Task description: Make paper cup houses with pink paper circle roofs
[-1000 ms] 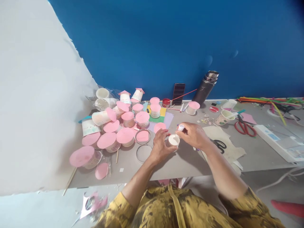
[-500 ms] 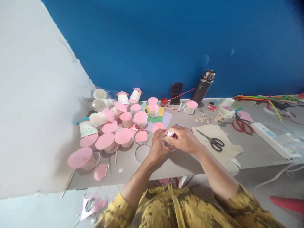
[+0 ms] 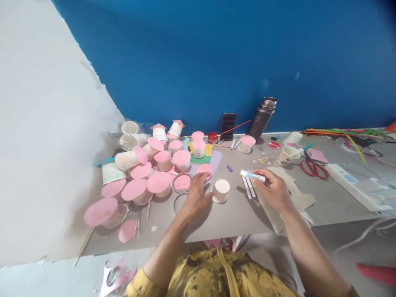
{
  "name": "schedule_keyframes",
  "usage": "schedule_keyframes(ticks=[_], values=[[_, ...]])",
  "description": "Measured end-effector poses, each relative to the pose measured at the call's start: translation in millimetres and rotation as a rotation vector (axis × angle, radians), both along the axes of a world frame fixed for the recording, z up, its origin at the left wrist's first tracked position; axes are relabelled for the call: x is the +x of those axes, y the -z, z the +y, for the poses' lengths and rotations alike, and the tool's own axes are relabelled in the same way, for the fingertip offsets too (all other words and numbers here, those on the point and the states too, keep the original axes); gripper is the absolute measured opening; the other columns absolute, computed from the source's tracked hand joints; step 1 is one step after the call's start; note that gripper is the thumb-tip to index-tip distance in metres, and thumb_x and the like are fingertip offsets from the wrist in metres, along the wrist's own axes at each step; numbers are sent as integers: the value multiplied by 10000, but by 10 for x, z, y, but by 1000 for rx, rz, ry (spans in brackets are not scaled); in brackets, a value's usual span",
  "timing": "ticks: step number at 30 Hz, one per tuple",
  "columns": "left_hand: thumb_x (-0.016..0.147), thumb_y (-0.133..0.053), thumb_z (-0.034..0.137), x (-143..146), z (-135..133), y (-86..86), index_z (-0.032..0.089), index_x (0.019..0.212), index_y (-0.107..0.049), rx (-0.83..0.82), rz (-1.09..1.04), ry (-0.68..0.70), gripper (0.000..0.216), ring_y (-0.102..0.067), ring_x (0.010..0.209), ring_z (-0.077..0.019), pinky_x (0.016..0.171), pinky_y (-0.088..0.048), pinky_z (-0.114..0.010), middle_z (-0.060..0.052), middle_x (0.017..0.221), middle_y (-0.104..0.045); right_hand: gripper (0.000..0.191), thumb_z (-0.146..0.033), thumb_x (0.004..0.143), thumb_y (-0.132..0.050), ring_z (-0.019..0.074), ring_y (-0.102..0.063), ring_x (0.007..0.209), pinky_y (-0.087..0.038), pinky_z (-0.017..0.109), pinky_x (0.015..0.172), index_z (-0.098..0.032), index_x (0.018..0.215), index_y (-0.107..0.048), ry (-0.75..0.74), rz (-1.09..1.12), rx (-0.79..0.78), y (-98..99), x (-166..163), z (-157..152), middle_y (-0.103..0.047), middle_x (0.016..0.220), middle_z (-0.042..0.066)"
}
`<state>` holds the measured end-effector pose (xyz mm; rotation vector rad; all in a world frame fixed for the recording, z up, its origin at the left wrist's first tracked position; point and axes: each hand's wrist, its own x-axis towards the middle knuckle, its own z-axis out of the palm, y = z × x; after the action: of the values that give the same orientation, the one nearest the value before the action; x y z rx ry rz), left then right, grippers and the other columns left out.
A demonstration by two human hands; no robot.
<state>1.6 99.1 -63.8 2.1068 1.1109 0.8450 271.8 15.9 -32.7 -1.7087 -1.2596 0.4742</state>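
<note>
A small white paper cup (image 3: 222,189) stands upside down in front of me, with a pale rim at its foot. My left hand (image 3: 198,196) is just left of it, thumb and fingers apart, fingertips at the near edge of a pink paper disc (image 3: 204,170). Whether they touch the disc I cannot tell. To the right of the cup, my right hand (image 3: 274,187) grips a white glue stick (image 3: 252,176) with a blue label, held nearly level. Beneath it lie white markers (image 3: 248,189), and beside them a beige cloth (image 3: 275,210), partly covered by my hand.
Many cups topped with pink discs (image 3: 159,182) crowd the left side. Grey tape rings (image 3: 182,182) lie near my left hand. At the back stand a phone (image 3: 228,127) and a dark flask (image 3: 262,120). Red-handled scissors (image 3: 314,168) and a white power strip (image 3: 352,185) lie right.
My right hand has moved the glue stick off the cup to the right. The left hand has let go of the cup and shifted left to the pink disc.
</note>
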Motion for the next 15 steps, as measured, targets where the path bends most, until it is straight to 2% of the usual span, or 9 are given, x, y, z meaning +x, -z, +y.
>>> schedule_keyframes(ticks=[2, 4, 8, 11, 13, 15], values=[[834, -553, 174, -80, 136, -113, 190, 1348, -581, -2, 83, -50, 515, -577, 1306, -300, 1077, -489, -489, -154, 1386, -622, 375, -435, 858, -689, 220, -718, 821, -573, 317, 691, -192, 1140, -729, 11, 91, 1, 89, 33, -111, -779, 1078, 95], [851, -535, 194, -93, 299, -230, 178, 1259, -642, -2, 138, -57, 422, -638, 1201, -306, 991, -531, -464, -156, 1304, -675, 402, -446, 841, -713, 237, -729, 877, -591, 332, 734, -193, 1151, -741, 38, 156, 7, 140, 53, -191, -776, 1125, 101], [795, -600, 231, 58, 535, -382, 201, 913, -721, 27, 255, -59, 171, -655, 1049, -332, 914, -515, -451, -122, 1033, -738, 421, -483, 814, -754, 246, -721, 850, -581, 314, 665, -194, 1118, -772, 91, 241, 40, 193, 110, -283, -790, 1049, 103], [766, -654, 293, 206, 560, -389, 208, 750, -676, 30, 331, -65, 89, -635, 947, -320, 827, -499, -422, -102, 882, -707, 454, -527, 828, -747, 205, -661, 697, -530, 298, 561, -197, 1137, -777, 138, 248, 53, 263, 215, -336, -790, 959, 90], [762, -651, 279, 268, 541, -362, 207, 714, -655, 22, 371, -71, 87, -624, 919, -294, 806, -482, -394, -90, 859, -693, 472, -548, 829, -747, 173, -595, 610, -496, 294, 520, -198, 1144, -781, 184, 219, 41, 322, 307, -383, -786, 912, 76], [778, -612, 234, 296, 529, -336, 203, 691, -641, 5, 405, -88, 97, -618, 922, -273, 807, -465, -372, -86, 854, -687, 486, -562, 821, -756, 172, -581, 608, -494, 299, 522, -198, 1143, -786, 221, 209, 32, 373, 392, -440, -781, 876, 68]])
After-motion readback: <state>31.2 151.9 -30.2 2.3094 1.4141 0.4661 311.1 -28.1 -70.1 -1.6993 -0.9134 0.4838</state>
